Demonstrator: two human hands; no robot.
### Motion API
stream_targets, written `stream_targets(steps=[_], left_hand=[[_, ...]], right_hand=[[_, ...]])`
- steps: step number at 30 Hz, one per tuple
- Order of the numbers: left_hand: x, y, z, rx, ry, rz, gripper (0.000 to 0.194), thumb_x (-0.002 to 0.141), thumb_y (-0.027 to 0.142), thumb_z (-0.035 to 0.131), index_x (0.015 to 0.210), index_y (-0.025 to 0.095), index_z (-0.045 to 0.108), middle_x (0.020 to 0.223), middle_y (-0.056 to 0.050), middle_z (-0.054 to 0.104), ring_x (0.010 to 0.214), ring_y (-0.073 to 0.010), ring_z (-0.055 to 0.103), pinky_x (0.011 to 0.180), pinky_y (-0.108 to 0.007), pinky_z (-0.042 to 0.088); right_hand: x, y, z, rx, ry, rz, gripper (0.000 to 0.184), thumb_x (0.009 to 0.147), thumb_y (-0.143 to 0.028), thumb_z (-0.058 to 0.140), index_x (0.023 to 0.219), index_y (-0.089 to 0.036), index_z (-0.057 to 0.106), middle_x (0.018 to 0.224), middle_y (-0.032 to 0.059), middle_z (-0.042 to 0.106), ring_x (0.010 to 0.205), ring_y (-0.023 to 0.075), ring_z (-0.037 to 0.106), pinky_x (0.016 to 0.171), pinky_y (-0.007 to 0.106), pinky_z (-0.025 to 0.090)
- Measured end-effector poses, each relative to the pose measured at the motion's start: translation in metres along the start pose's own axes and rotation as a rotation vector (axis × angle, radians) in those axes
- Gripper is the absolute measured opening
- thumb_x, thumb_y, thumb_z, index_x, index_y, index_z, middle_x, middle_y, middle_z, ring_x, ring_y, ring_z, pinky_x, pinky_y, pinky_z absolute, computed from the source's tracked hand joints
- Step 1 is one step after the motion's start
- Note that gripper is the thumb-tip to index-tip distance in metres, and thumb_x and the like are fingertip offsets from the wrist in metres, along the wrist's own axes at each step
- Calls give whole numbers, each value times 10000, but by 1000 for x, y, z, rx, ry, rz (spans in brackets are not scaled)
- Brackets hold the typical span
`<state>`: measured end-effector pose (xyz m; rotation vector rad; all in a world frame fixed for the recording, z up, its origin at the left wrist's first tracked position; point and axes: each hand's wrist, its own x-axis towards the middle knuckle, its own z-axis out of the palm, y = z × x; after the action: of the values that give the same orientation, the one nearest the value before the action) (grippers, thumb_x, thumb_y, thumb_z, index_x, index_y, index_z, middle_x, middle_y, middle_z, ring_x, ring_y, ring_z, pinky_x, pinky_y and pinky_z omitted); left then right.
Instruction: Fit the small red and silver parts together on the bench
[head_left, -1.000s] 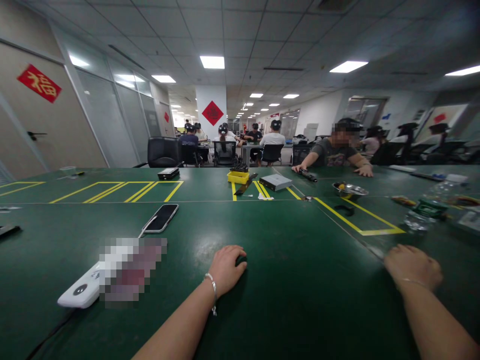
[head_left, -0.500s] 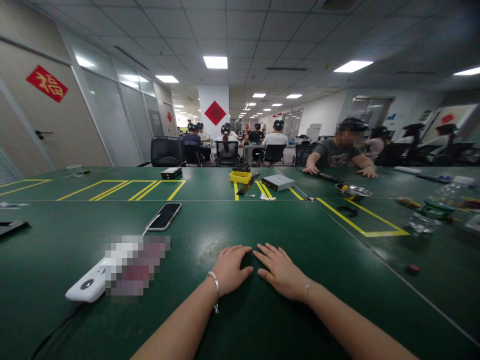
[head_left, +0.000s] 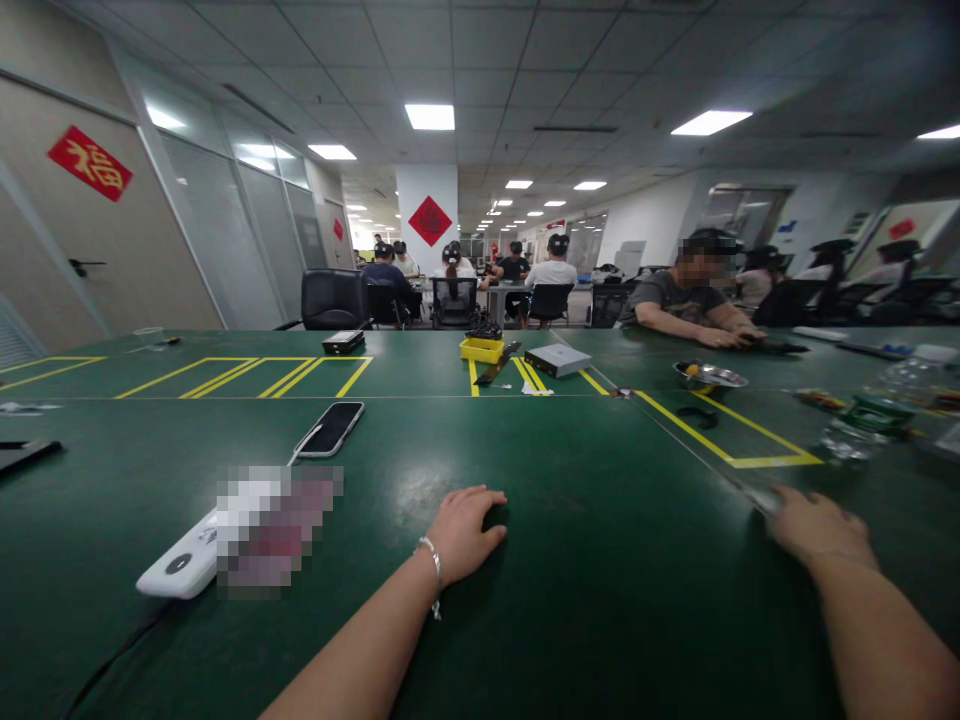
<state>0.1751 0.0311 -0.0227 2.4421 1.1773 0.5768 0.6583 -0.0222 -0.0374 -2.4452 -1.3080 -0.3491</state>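
Observation:
My left hand (head_left: 461,535) rests on the green table mat (head_left: 615,560), palm down, and holds nothing. My right hand (head_left: 821,530) lies further right, slightly blurred and also empty, its fingertips near a yellow taped outline (head_left: 727,435). Left of my left hand are a white handheld device (head_left: 176,565), partly covered by a pixelated patch, and a black smartphone (head_left: 330,430). A clear plastic bottle with a green label (head_left: 847,435) lies beyond my right hand.
A co-worker (head_left: 686,298) at the far side holds a dark object (head_left: 772,347). A metal bowl (head_left: 709,376), yellow tray (head_left: 481,350) and grey box (head_left: 556,360) stand on the table. Chairs and other seated people fill the room beyond.
My right hand has moved right, away from my left hand, towards the taped outline. The co-worker's hands and the dark object have shifted right.

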Motion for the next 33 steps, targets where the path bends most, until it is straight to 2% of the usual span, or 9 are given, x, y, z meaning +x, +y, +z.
stream_targets(steps=[3,7,9,14,18,22,26,30,33], left_hand=[[0,1,-1,-7,-3,0,357,704,288,513,1057,273,468,1170,22,484,1135,-190,349,947,-374,240],[0,3,-3,-12,-17,-14,339,696,265,522,1032,269,485,1178,22,478,1141,-193,341,948,-378,235],[0,3,-4,-18,-17,-11,329,694,260,523,1022,271,490,1177,23,479,1138,-193,344,945,-381,237],[-1,4,-4,-20,-21,-21,316,693,260,527,1007,270,498,1171,23,483,1136,-189,347,947,-378,232],[0,5,-4,-23,-18,-29,312,694,265,524,1006,265,502,1171,17,483,1138,-194,344,947,-380,231],[0,6,-4,-34,4,-27,230,704,278,516,933,262,526,1141,22,508,1121,-189,364,929,-372,250],[0,8,-6,-60,36,-44,86,729,271,484,774,226,543,1033,14,567,1015,-172,458,890,-337,297],[-1,12,-8,-61,52,-85,148,740,318,471,822,216,541,906,3,594,889,-164,513,808,-296,353],[0,14,-8,-67,35,-63,228,754,376,442,906,230,529,815,14,598,801,-149,526,736,-260,374]], right_hand=[[1,3,0,-49,-235,155,281,605,-183,409,780,-162,628,845,218,549,776,306,548,554,406,379],[1,-7,1,-58,-245,168,208,588,-192,401,610,-166,606,739,197,556,688,294,554,489,372,367],[0,-9,2,-56,-233,172,230,589,-201,394,665,-180,610,765,186,560,714,309,546,488,374,362],[-3,-11,-2,15,-229,207,401,630,-236,371,997,-220,532,929,169,548,768,333,529,489,373,359],[-8,-26,-15,35,-200,188,405,684,-260,322,1048,-183,483,931,181,549,760,316,534,520,375,369],[-17,-69,-30,70,-79,-18,376,735,-287,299,1010,-126,499,964,182,543,830,290,525,613,366,395],[-43,-145,-37,199,1,-354,306,741,-259,353,982,-142,500,946,114,554,852,217,518,741,346,403],[-93,-224,-39,396,-71,-781,223,756,-179,349,880,-193,534,928,61,535,863,163,499,790,320,403],[-131,-262,-40,532,-164,-945,224,747,-123,357,882,-202,518,887,46,524,810,139,500,742,289,427]])
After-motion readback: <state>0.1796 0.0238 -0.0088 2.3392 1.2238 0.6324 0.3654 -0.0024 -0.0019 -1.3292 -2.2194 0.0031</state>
